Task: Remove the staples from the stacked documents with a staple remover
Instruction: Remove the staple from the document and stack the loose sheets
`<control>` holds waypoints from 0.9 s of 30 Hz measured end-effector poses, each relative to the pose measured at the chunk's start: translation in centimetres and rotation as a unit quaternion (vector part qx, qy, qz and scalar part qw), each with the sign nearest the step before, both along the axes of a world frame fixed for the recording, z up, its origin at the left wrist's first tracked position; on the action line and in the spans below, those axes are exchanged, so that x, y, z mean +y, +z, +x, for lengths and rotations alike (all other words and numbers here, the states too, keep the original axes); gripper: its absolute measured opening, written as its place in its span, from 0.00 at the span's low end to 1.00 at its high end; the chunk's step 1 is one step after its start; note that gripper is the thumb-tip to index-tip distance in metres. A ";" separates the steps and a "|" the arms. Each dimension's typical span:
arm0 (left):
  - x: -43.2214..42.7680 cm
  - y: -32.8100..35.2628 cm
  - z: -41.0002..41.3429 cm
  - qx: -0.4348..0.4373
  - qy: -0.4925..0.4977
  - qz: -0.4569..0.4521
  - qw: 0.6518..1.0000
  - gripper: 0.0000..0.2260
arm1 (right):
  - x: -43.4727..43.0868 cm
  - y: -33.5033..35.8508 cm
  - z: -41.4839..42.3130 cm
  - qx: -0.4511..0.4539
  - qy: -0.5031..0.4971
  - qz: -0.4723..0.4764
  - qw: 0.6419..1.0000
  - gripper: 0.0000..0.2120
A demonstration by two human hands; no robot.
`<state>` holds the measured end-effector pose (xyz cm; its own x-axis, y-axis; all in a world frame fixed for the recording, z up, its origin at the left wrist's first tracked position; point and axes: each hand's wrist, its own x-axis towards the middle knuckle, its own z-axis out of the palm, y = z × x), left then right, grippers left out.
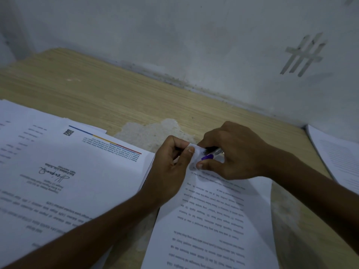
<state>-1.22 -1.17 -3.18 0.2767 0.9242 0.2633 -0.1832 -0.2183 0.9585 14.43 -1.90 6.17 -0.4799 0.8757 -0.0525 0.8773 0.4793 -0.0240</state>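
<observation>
A printed document (pixel 211 220) lies on the wooden table (pixel 101 94) in front of me, its text upside down to me. My left hand (pixel 169 167) pinches the document's far corner between thumb and fingers and lifts it slightly. My right hand (pixel 231 152) grips a staple remover (pixel 210 154) with a purple part and a shiny metal part, pressed against that same corner. The staple itself is hidden by my fingers. A thick stack of documents (pixel 64 171) lies to the left under my left forearm.
A third pile of paper (pixel 338 158) sits at the right edge by the wall. The table's veneer is peeled off in a pale patch (pixel 153 131) just beyond my hands. A grey wall (pixel 194 35) borders the table's far side.
</observation>
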 end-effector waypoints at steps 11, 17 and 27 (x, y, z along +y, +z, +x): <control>0.1 0.0 -0.1 0.033 0.024 -0.032 0.999 0.03 | 0.3 0.3 -0.2 0.029 0.002 -0.059 0.998 0.20; -0.1 0.2 -0.2 0.048 0.023 -0.032 0.998 0.04 | 0.1 0.4 0.2 0.029 -0.015 -0.060 0.998 0.19; -0.6 1.0 -0.4 0.041 -0.040 -0.046 0.997 0.12 | 0.7 0.7 0.0 0.045 -0.024 -0.078 0.996 0.23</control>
